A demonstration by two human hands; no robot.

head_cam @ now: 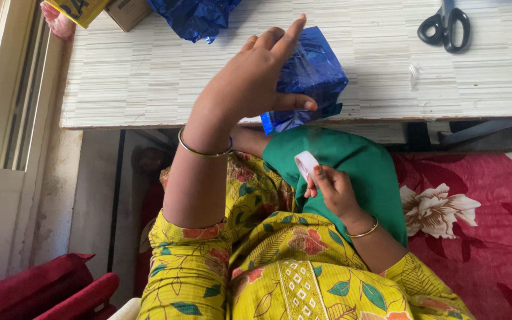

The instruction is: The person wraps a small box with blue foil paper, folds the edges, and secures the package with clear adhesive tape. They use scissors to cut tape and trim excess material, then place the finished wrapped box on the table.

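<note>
Here, left hand [250,77] steadies blue-wrapped box [310,77]; rt hand [332,188] grips tape roll [305,163].

Left hand [250,80] raised, fingers spread, right hand [333,189] low, pinching grip

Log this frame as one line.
left hand: presses blue-foil-wrapped box at table edge | right hand: holds white tape roll over lap | scissors: on table, untouched

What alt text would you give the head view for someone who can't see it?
A person's left hand presses a blue foil-wrapped box at a table's edge, while the right hand holds a white tape roll over the lap. Scissors lie further back.
</note>
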